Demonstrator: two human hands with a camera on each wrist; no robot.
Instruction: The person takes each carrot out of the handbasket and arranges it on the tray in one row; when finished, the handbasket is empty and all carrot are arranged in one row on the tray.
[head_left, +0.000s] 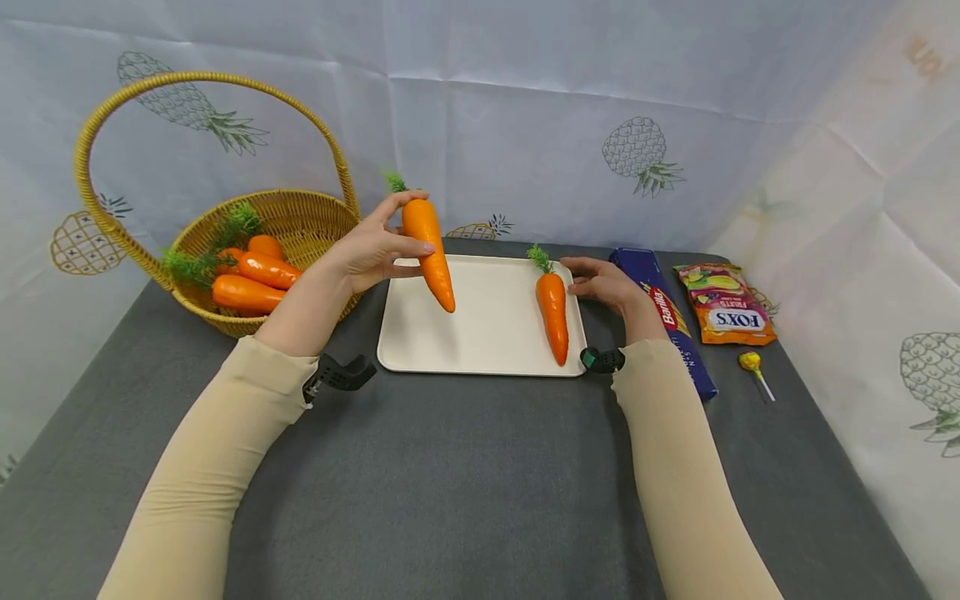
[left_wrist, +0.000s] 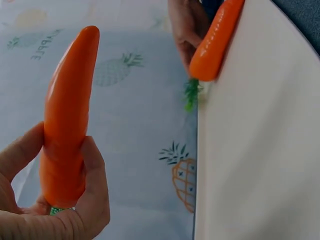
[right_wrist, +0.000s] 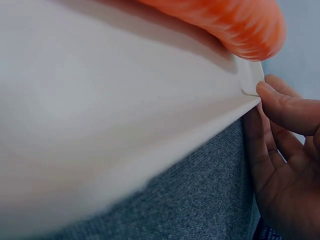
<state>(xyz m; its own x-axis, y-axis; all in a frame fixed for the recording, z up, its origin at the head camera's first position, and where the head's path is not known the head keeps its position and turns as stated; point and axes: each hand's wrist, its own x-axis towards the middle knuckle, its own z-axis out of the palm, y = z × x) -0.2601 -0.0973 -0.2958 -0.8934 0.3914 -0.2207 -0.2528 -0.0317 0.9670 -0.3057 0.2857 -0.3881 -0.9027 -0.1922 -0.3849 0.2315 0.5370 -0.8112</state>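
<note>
While the thumb and fingers of the left hand point(head_left: 375, 243) pinch opposite sides of a carrot point(head_left: 435, 265), its smooth tapering tip projects free beyond the thumb and its green tuft sits behind the fingers. This carrot is tilted, tip downward, above the left part of a pale, shallow, rectangular tray point(head_left: 487, 321) with rounded corners. The right hand point(head_left: 609, 286) is clamped on the tray's far right corner, its thumb over the thin rim and its fingers beneath. Just beside that thumb lies a second carrot point(head_left: 552, 312), glossy and finely ridged, resting on the tray with its feathery top at the far rim. At left stands a yellow woven basket point(head_left: 315, 229) with a tall arched handle, containing several more carrots point(head_left: 251, 287). At right, a long blue box point(head_left: 675, 325) lies partly behind the right arm, near a shiny orange-and-pink bag point(head_left: 727, 304) and a yellow-headed lollipop point(head_left: 752, 365). Dark grey fabric point(head_left: 450, 467) covers the table; behind hangs a creased white cloth point(head_left: 510, 150) printed with pineapples
</note>
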